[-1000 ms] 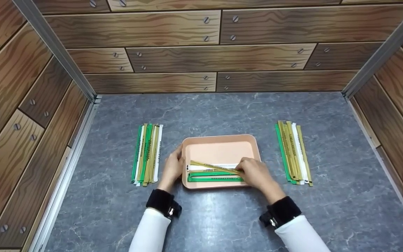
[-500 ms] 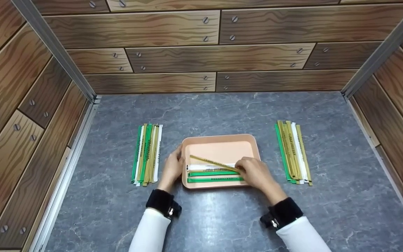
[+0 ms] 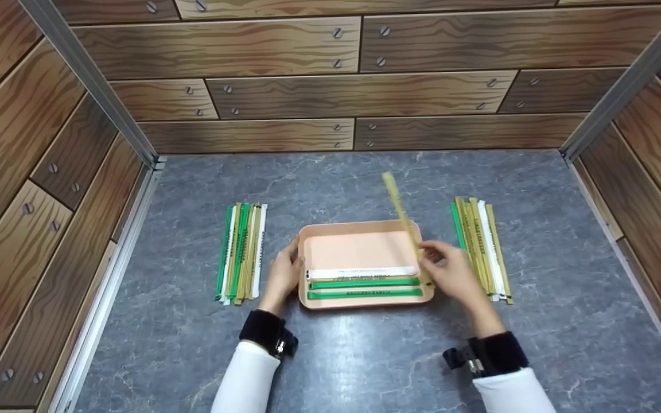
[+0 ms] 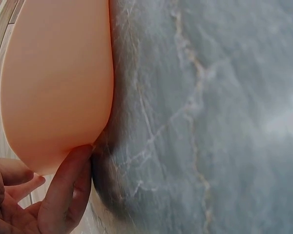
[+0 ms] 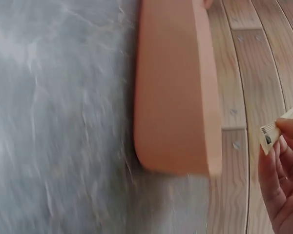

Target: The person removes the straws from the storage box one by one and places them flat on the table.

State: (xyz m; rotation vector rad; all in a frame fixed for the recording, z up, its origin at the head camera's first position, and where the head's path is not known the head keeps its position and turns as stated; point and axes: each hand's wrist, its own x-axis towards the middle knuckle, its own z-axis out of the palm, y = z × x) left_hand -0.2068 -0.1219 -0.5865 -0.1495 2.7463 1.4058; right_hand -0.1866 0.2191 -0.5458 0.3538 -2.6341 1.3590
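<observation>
My right hand (image 3: 451, 272) pinches one end of a long gold stick packet (image 3: 400, 209), which slants up and away over the right side of the pink tray (image 3: 359, 249). In the right wrist view, thumb and fingers grip the packet's end (image 5: 269, 136), marked with small dark print. My left hand (image 3: 283, 275) holds the tray at its left edge; the left wrist view has its fingers (image 4: 63, 195) at the tray's corner. Inside the tray, along the near side, lie a white stick packet (image 3: 365, 272) and green stick packets (image 3: 365, 295), with a gold strip showing between them.
A bundle of green, white and gold stick packets (image 3: 241, 252) lies left of the tray. Another bundle (image 3: 479, 246) lies to the right, partly behind my right hand. Wood-patterned walls (image 3: 284, 94) enclose the grey marbled table (image 3: 342, 367) at the back and sides.
My right hand has moved right and lifted the gold stick packet off the row in the tray, turning it from nearly level to steeply slanted. My left hand stays at the tray's edge.
</observation>
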